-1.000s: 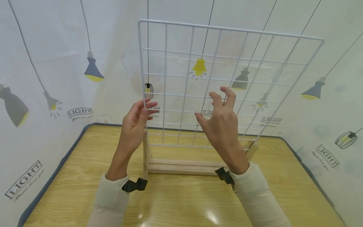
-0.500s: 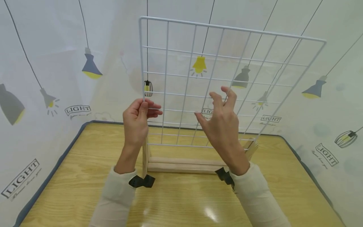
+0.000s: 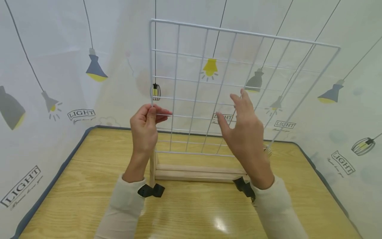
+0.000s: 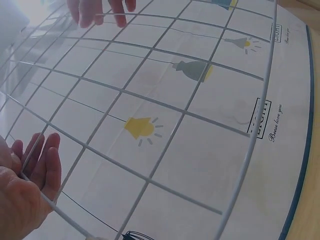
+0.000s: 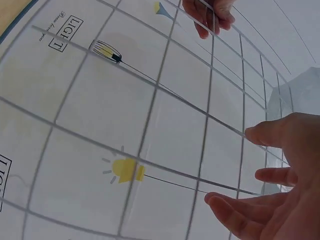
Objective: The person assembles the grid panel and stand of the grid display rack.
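A white wire grid panel (image 3: 195, 99) stands tilted above a wooden stand (image 3: 197, 174) on the table. At the panel's left edge, my left hand (image 3: 144, 132) pinches the outer rod, thumb in front and fingers behind. That hand (image 4: 30, 185) appears at the lower left of the left wrist view, with the rod running between thumb and fingers. My right hand (image 3: 246, 136) hovers before the middle right of the panel, fingers bent forward and spread from the thumb. In the right wrist view, the right hand's fingertips (image 5: 215, 198) overlap the wires, and nothing is gripped there.
The light wood table (image 3: 89, 186) has a dark blue border along its back and sides. Behind it hangs a pale sheet (image 3: 119, 39) printed with lamps and LIGHT labels. Black camera mounts (image 3: 151, 191) sit at both wrists. The right forearm hides part of the stand's right side.
My left hand has tilted upright and brought its thumb onto the panel's left rod. My right hand has shifted right a little. The panel's top left corner has moved slightly right.
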The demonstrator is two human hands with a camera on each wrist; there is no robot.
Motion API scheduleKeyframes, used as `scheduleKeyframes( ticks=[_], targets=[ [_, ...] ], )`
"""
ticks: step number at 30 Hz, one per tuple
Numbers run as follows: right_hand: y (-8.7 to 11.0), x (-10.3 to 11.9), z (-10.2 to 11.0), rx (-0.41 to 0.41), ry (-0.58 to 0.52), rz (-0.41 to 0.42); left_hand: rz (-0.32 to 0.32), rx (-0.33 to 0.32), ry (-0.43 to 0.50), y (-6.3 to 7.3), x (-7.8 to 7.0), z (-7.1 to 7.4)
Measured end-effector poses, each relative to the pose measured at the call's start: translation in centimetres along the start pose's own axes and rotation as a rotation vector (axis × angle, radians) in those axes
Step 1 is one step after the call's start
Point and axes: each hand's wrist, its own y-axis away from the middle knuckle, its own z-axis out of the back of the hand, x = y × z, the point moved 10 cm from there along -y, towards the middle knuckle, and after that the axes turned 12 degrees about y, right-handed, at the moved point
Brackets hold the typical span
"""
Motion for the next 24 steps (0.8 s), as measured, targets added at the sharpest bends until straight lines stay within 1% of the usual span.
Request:
scheduleKeyframes(
  ticks=[3, 5, 7, 9, 11, 12, 13, 15, 17, 18, 20, 21, 22, 24],
  targets=[
    [0.0, -0.9, 2.0, -0.131, -0.031, -0.018, 0.005, -0.002, -0.016, 0.1, 0.1, 0.0],
    [0.0, -2.0, 3.4, -0.237, -0.029, -0.055, 0.009, -0.011, -0.021, 0.1, 0.1, 0.1],
    [0.2, -3.7, 4.7, -0.353, -0.042, -0.125, 0.011, -0.023, -0.019, 0.2, 0.2, 0.2],
    [0.5, -5.9, 5.7, -0.452, -0.048, -0.214, 0.01, -0.032, -0.017, 0.2, 0.1, 0.2],
    [0.9, -8.3, 6.5, -0.516, -0.053, -0.312, 0.008, -0.036, -0.013, 0.3, 0.1, 0.2],
    [1.2, -9.5, 6.6, -0.523, -0.061, -0.358, 0.008, -0.036, -0.012, 0.3, 0.1, 0.1],
    [1.4, -10.7, 6.6, -0.508, -0.075, -0.409, 0.006, -0.036, -0.012, 0.4, 0.1, 0.1],
    [1.8, -12.8, 6.0, -0.423, -0.097, -0.497, 0.002, -0.037, -0.01, 0.4, 0.2, 0.1],
    [2.1, -14.4, 4.9, -0.291, -0.127, -0.564, 0.0, -0.041, -0.007, 0.4, 0.3, 0.2],
    [2.2, -15.0, 4.2, -0.227, -0.145, -0.585, -0.001, -0.043, -0.006, 0.4, 0.3, 0.3],
    [2.4, -15.8, 3.0, -0.126, -0.179, -0.604, -0.003, -0.047, -0.002, 0.4, 0.3, 0.4],
    [2.4, -16.1, 2.6, -0.097, -0.194, -0.603, -0.003, -0.048, 0.0, 0.4, 0.4, 0.4],
    [2.4, -16.3, 2.2, -0.078, -0.218, -0.603, -0.004, -0.046, 0.002, 0.4, 0.4, 0.4],
    [2.4, -16.6, 1.9, -0.077, -0.259, -0.594, -0.006, -0.038, 0.007, 0.3, 0.3, 0.3]
  ],
)
